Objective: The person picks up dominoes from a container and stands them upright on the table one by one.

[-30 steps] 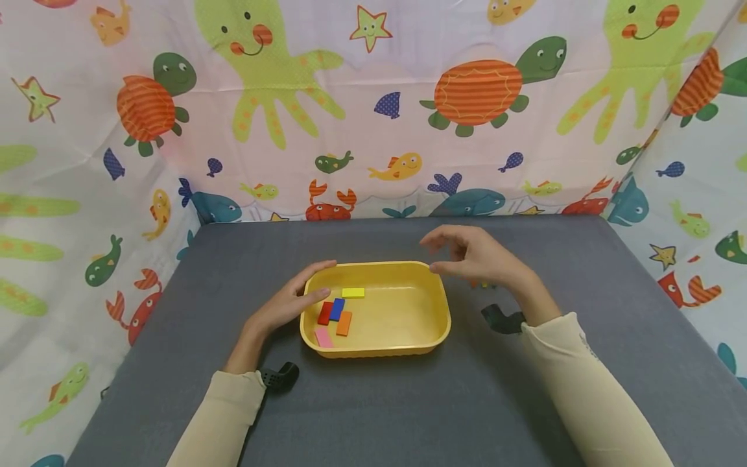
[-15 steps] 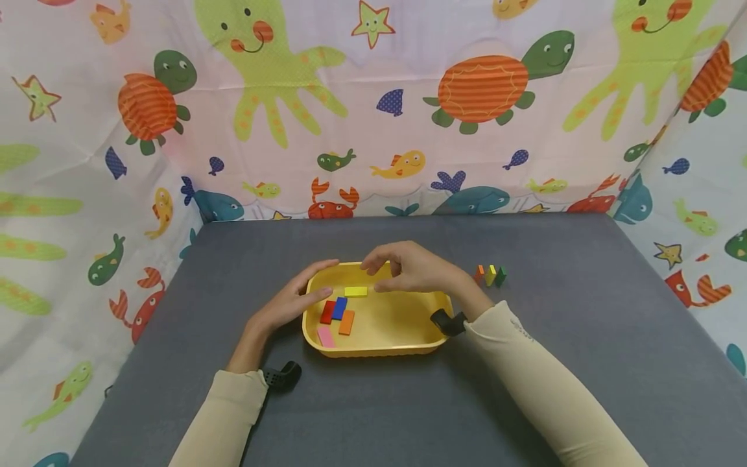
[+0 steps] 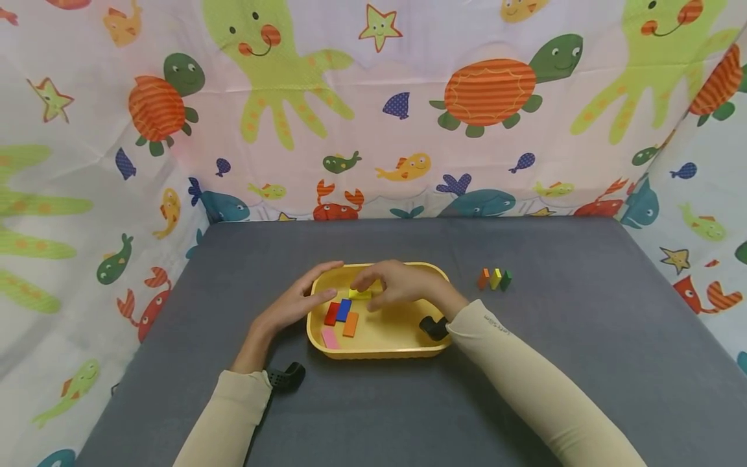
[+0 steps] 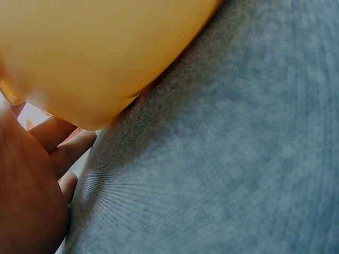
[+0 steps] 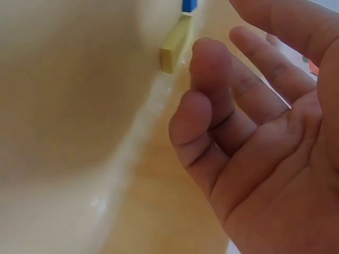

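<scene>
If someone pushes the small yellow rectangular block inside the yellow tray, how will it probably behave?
The small yellow rectangular block, perhaps wood or plastic, looks stiff: its edges are straight. Its flat faces suggest sliding rather than rolling. The smooth, shiny yellow plastic-looking tray may give little grip, so a light push might move it.
</scene>
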Motion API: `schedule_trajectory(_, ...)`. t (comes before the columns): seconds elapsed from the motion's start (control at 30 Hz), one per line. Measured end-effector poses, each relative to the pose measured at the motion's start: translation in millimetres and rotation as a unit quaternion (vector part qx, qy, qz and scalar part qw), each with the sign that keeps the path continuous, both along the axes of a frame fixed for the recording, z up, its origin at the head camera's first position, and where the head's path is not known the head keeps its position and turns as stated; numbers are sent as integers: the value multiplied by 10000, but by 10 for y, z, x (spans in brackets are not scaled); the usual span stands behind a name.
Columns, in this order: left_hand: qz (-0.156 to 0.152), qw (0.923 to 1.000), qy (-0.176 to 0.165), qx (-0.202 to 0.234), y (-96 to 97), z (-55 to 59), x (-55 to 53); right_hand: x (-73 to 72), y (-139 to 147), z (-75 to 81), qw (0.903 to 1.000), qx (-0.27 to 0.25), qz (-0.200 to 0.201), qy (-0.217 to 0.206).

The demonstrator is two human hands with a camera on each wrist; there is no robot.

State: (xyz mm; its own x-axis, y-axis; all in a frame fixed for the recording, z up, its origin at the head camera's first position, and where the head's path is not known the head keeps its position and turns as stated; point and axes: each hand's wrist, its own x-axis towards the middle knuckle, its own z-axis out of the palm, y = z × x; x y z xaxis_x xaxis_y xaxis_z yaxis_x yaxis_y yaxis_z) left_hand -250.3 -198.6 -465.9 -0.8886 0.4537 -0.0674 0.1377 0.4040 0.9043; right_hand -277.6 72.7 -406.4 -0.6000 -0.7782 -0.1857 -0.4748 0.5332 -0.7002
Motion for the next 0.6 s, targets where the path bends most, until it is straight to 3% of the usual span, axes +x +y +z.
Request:
schedule_trajectory(0.4,-41,9999,19,114,-5,-8,-18,-23,55,-53,9999,88,51,-68)
schedule_trajectory(0.6,-107,9998,36,163,-21,-12,-15,-17,42,-21,9995,112,17,286)
